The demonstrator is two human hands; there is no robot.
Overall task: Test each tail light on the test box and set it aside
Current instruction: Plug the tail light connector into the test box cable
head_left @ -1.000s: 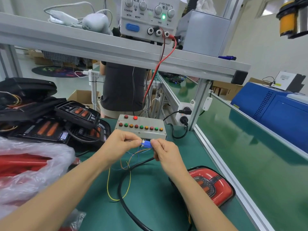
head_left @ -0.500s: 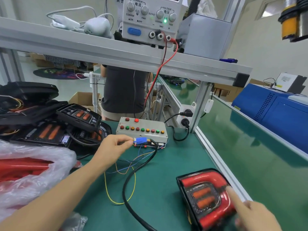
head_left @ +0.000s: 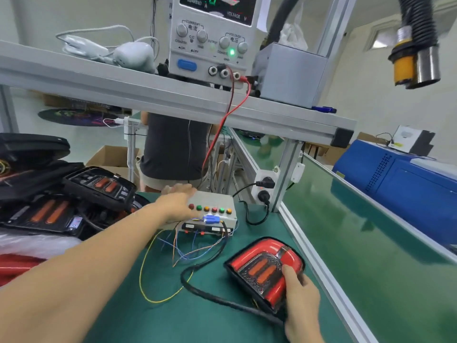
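Observation:
A red tail light (head_left: 265, 268) with two orange strips stands tilted on the green mat at the lower right. My right hand (head_left: 300, 300) grips its lower right edge, thumb on the lens. Its black cable (head_left: 205, 266) curves up to a blue connector (head_left: 211, 219) at the front of the grey test box (head_left: 215, 206), which carries a row of coloured buttons. My left hand (head_left: 179, 201) rests on the left part of the box top, fingers stretched over the buttons there and hiding them.
Several black-backed tail lights (head_left: 99, 186) are piled at the left, above red ones in a plastic bag (head_left: 22, 253). A power supply (head_left: 212, 38) sits on the shelf, red lead running down. Loose thin wires (head_left: 173, 246) lie before the box. A person (head_left: 173, 149) stands behind.
My left hand let go of the blue connector and moved up onto the test box. My right hand took hold of the tail light, which now stands tilted up. The view moved closer.

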